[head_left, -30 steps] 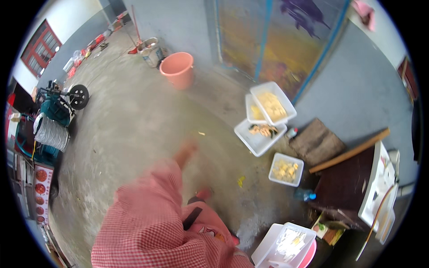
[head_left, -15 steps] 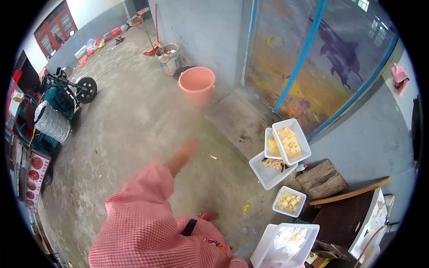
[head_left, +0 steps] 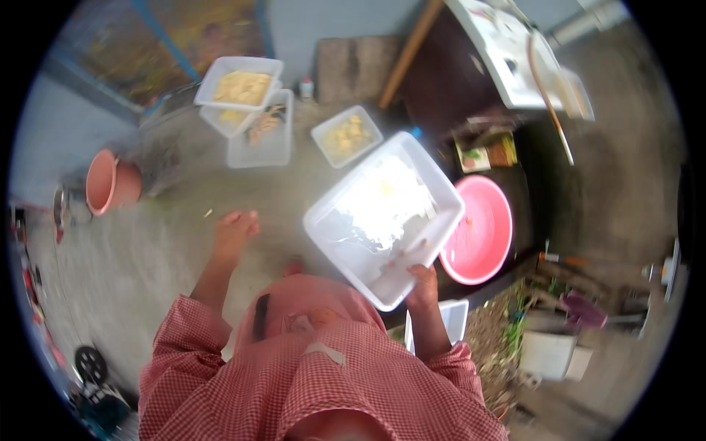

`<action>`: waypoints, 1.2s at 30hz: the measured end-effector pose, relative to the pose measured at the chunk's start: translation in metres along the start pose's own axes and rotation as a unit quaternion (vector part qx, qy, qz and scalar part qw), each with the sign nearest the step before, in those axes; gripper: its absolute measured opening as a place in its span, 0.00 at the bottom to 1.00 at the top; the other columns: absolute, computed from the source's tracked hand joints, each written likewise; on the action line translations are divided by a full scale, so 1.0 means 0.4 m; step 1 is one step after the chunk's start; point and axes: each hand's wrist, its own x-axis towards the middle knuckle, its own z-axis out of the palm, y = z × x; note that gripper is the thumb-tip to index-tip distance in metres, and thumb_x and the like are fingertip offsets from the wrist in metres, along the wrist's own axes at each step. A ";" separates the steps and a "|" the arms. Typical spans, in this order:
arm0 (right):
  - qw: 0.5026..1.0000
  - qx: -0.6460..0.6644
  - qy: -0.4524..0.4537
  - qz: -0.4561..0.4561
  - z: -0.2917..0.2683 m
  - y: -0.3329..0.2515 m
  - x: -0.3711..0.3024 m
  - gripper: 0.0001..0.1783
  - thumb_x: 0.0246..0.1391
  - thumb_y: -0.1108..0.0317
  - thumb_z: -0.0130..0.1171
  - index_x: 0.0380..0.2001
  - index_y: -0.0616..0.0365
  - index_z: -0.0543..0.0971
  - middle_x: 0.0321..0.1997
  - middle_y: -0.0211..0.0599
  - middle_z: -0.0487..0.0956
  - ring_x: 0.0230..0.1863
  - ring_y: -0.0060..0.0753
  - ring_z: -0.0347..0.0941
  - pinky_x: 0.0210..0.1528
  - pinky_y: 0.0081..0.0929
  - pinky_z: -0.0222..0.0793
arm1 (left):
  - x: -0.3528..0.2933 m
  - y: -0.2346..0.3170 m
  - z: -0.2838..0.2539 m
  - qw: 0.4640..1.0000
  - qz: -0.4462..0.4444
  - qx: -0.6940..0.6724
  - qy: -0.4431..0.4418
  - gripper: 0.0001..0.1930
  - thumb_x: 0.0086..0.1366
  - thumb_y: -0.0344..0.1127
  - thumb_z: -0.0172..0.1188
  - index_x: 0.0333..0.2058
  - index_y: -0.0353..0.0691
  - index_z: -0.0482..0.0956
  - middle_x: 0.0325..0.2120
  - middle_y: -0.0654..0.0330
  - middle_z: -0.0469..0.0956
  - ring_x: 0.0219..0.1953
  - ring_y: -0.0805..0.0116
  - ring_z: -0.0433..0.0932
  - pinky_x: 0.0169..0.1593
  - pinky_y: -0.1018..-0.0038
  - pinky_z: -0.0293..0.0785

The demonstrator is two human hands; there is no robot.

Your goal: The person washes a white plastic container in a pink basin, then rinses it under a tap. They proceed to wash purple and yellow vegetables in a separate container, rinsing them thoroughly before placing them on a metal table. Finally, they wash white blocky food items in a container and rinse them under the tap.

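My right hand (head_left: 422, 288) grips the near right rim of a white rectangular plastic tub (head_left: 344, 259), thumb over the edge. The tub is tilted in front of me. Bright white pieces lie inside, too glared to name, with a few dark specks near my hand. To the left, my left hand (head_left: 240, 223) hangs over the concrete floor, fingers loosely curled in, nothing visible in them. A smaller white tub (head_left: 346, 137) of yellow chunks sits just beyond the held tub. A pink basin (head_left: 478, 234) stands to its right, partly covered by it.
Stacked white tubs (head_left: 278, 151) with pale yellow slices stand at the far left near a wooden board (head_left: 357, 67). A salmon bucket (head_left: 112, 184) is further left. A white sink (head_left: 515, 62) is at the far right. Another white tub (head_left: 454, 320) shows beside my right forearm.
My view has swung to the right. My left arm, stretched toward the bucket before, is drawn back. My right hand now shows on the large tub, which was at the lower edge.
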 end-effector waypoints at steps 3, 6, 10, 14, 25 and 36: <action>0.996 -0.022 0.084 -0.033 -0.097 -0.061 -0.040 0.36 0.35 0.79 0.50 0.55 0.60 0.61 0.42 0.44 0.71 0.40 0.46 0.73 0.45 0.47 0.72 | -0.026 0.099 0.265 0.993 0.090 0.049 -0.063 0.04 0.60 0.32 0.59 0.31 0.38 0.78 0.27 0.67 0.76 0.26 0.80 0.72 0.31 0.81 0.69; 0.990 -0.037 0.123 -0.049 -0.189 -0.120 -0.097 0.29 0.37 0.85 0.45 0.49 0.70 0.64 0.41 0.46 0.71 0.39 0.42 0.72 0.44 0.36 0.73 | -0.090 0.140 0.551 0.968 0.184 0.075 -0.154 0.05 0.59 0.30 0.59 0.34 0.37 0.77 0.28 0.66 0.76 0.27 0.77 0.73 0.31 0.77 0.71; 0.984 -0.033 0.171 -0.048 -0.323 -0.194 -0.142 0.24 0.37 0.85 0.47 0.44 0.68 0.68 0.38 0.42 0.72 0.37 0.37 0.73 0.38 0.31 0.73 | -0.117 0.113 0.922 0.793 0.414 0.340 -0.289 0.11 0.53 0.27 0.60 0.38 0.39 0.77 0.31 0.56 0.77 0.27 0.61 0.75 0.34 0.72 0.73; 0.980 -0.019 0.189 -0.062 -0.417 -0.254 -0.188 0.25 0.37 0.84 0.49 0.44 0.67 0.69 0.37 0.41 0.73 0.36 0.35 0.72 0.35 0.30 0.73 | -0.116 -0.008 1.166 0.677 0.471 0.483 -0.294 0.12 0.52 0.27 0.60 0.38 0.38 0.77 0.33 0.54 0.77 0.29 0.56 0.74 0.36 0.69 0.73; 0.958 0.031 0.272 -0.083 -0.578 -0.355 -0.279 0.26 0.37 0.84 0.48 0.46 0.68 0.68 0.39 0.43 0.74 0.37 0.36 0.73 0.37 0.29 0.73 | -0.270 0.020 1.397 0.854 -0.032 0.163 -0.494 0.20 0.59 0.25 0.52 0.52 0.37 0.69 0.43 0.59 0.76 0.37 0.74 0.75 0.37 0.78 0.72; 0.962 0.024 0.257 -0.089 -0.610 -0.350 -0.251 0.35 0.38 0.85 0.44 0.56 0.68 0.60 0.48 0.48 0.71 0.44 0.44 0.73 0.46 0.36 0.74 | -0.232 -0.055 1.309 0.734 0.335 0.336 -0.486 0.17 0.60 0.24 0.52 0.48 0.41 0.74 0.39 0.61 0.78 0.37 0.74 0.77 0.37 0.78 0.73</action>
